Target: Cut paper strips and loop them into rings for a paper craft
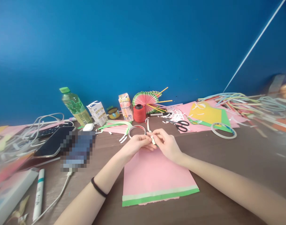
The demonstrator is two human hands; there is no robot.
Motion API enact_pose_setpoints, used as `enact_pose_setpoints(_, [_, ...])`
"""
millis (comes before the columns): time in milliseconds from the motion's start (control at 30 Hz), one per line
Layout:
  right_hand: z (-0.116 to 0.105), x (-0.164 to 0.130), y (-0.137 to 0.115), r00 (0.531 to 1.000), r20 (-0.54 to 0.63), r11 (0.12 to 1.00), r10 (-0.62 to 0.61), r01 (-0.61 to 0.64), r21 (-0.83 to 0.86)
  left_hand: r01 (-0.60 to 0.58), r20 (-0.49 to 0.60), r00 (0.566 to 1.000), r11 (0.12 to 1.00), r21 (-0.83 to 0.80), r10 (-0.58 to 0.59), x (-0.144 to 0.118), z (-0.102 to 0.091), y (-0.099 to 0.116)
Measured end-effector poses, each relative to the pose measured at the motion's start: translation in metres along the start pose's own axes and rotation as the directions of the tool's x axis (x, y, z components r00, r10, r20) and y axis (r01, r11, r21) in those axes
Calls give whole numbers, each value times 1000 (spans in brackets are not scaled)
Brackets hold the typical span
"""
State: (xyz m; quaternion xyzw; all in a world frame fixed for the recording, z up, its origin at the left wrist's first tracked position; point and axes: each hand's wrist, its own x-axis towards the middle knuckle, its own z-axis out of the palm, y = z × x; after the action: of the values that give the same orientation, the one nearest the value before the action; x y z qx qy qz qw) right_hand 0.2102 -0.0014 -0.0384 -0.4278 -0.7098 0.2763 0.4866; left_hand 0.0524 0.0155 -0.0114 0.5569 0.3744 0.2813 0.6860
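Brown table (227,162) against a blue wall (133,40). A pink paper sheet (154,175) with a green lower edge lies flat before the person. Above its far edge, the left hand (135,145) and right hand (165,142) meet, fingertips pinched closed on a small white strip (152,138). A tape ring (136,130) lies just beyond; scissors (181,125) farther right.

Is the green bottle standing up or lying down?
Standing up, though it looks tilted. The bottle rests on its base on the table, green cap on top.
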Motion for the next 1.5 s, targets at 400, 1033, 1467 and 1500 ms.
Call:
enact_pose_setpoints(400, [-38, 41, 25, 968, -221, 988, 119, -93, 122, 43, 155, 986, 987, 158, -68, -8, 0, 5])
enact_pose_setpoints(1033, [-102, 59, 92, 921, -377, 798, 95, -297, -524, 55, 138, 987, 978, 203, -84, -13, 1, 9])
enact_pose_setpoints(1467, [-45, 41, 27, 855, 408, 922, 320, -381, 76, -7, 99, 995, 977, 215, -14, -10, 1, 9])
enact_pose_setpoints(1500, [-39, 38, 25, 825, 461, 899, 327, -422, 117, -8, 103, 995, 977, 215, -15, -10, 2, 9])
